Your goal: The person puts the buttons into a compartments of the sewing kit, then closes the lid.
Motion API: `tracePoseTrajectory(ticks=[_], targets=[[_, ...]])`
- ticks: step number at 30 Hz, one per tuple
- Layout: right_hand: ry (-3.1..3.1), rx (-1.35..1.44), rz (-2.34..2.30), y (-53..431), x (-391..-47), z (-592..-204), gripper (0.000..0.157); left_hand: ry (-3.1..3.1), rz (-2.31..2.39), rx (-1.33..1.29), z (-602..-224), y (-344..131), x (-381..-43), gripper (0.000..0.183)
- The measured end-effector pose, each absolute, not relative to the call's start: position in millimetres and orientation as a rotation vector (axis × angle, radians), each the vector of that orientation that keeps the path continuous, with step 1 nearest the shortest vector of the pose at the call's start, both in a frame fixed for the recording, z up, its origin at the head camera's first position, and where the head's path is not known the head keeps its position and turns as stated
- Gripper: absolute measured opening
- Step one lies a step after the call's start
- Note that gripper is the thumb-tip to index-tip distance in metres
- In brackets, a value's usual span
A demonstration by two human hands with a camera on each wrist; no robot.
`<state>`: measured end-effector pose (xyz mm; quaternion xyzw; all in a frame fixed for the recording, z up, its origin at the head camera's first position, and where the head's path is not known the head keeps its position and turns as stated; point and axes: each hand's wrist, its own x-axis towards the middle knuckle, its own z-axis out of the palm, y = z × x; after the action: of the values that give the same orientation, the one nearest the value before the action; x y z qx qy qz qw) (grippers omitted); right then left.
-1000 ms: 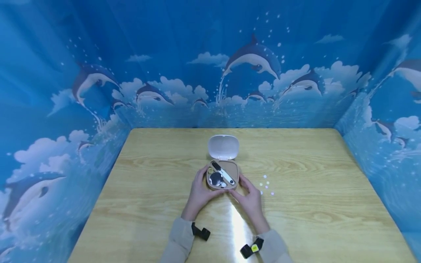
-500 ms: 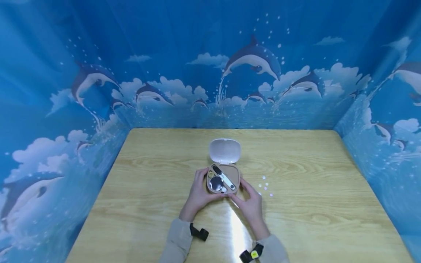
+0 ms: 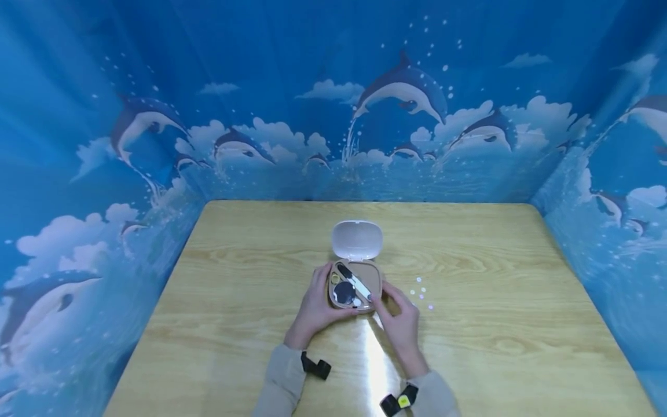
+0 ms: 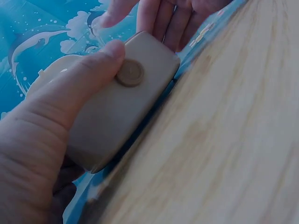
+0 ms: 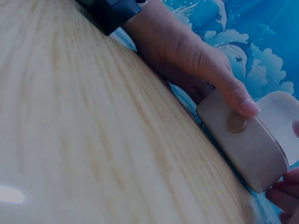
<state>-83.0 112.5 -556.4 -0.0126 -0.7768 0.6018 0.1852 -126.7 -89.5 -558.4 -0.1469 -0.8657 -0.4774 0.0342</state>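
Observation:
A beige case stands on the table, its white lid raised behind it. Inside lie a slim black-and-white tool, a dark round piece and a small gold ring-like piece. My left hand grips the case, fingers at its left side and thumb along the front, by a round button-like knob. At the right end is my right hand, its thumb over the rim beside the tool's lower end. The left wrist view shows that hand's fingers fairly straight, thumb apart from them.
Several small pale discs lie scattered on the wooden table, just right of my right hand. A blue curtain printed with dolphins closes off the back and both sides.
My right thumb has moved from the front of the case up over its right front corner, towards the tool's end. The left hand keeps its grip; the case looks slightly lower in view.

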Motion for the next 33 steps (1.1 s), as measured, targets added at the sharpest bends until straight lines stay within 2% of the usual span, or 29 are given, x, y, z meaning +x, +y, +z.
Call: tracePoseTrajectory(ticks=[4,7,11,18,22,33], targets=[[-2.081,0.004,1.611,114,-85,-554,0.024,-2.648,-1.449,-0.509,-558,-90,-127,0.126],[-2.009,0.007,1.514,121,-87,-548,0.019,-2.645,-1.473,-0.541,-559,-89,-127,0.125],[-1.943,0.03,1.468,139,-93,-533,0.02,-2.632,-1.507,-0.57,-559,-89,-128,0.125],[-1.871,0.02,1.447,165,-97,-497,0.016,-2.676,-1.488,-0.593,-560,-90,-128,0.136],[-1.872,0.008,1.441,175,-96,-481,0.015,-2.676,-1.51,-0.604,-560,-90,-128,0.135],[-1.884,-0.025,1.543,205,-106,-493,0.019,-2.697,-1.426,-0.636,-560,-88,-130,0.134]])
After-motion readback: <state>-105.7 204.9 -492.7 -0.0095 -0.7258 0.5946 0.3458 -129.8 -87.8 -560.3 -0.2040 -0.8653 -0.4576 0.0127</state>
